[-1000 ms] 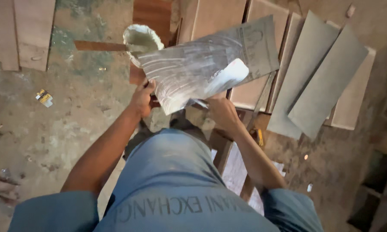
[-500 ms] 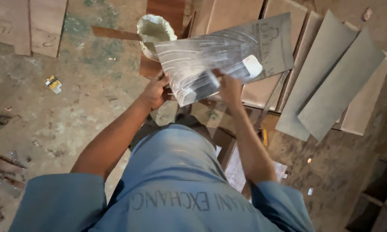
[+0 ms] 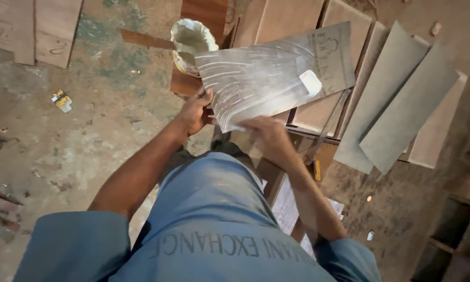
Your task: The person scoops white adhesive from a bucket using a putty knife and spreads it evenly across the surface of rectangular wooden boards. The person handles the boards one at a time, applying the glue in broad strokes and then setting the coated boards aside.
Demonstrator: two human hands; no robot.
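Observation:
I hold a grey laminate sheet (image 3: 266,86) tilted in front of me, its face streaked with white glue and carrying a thick white glue patch (image 3: 311,83) near its right side. My left hand (image 3: 195,111) grips the sheet's lower left edge. Just under the sheet's bottom edge is my right hand (image 3: 265,134), blurred and with curled fingers; whether it holds anything is unclear. A glue-coated bucket (image 3: 192,43) stands on a brown board just behind the sheet's left corner, with a wooden strip (image 3: 146,39) resting across it.
Several brown boards (image 3: 292,21) lie side by side at the back. Two grey sheets (image 3: 397,99) overlap on them at the right. A yellow-handled tool (image 3: 317,169) lies near my right forearm. A small yellow scrap (image 3: 62,100) sits on the stained concrete floor at the left.
My right hand swept across the glue-covered face of the sheet and has come down off its bottom edge. The white glue patch stays near the sheet's right side. My left hand keeps its grip.

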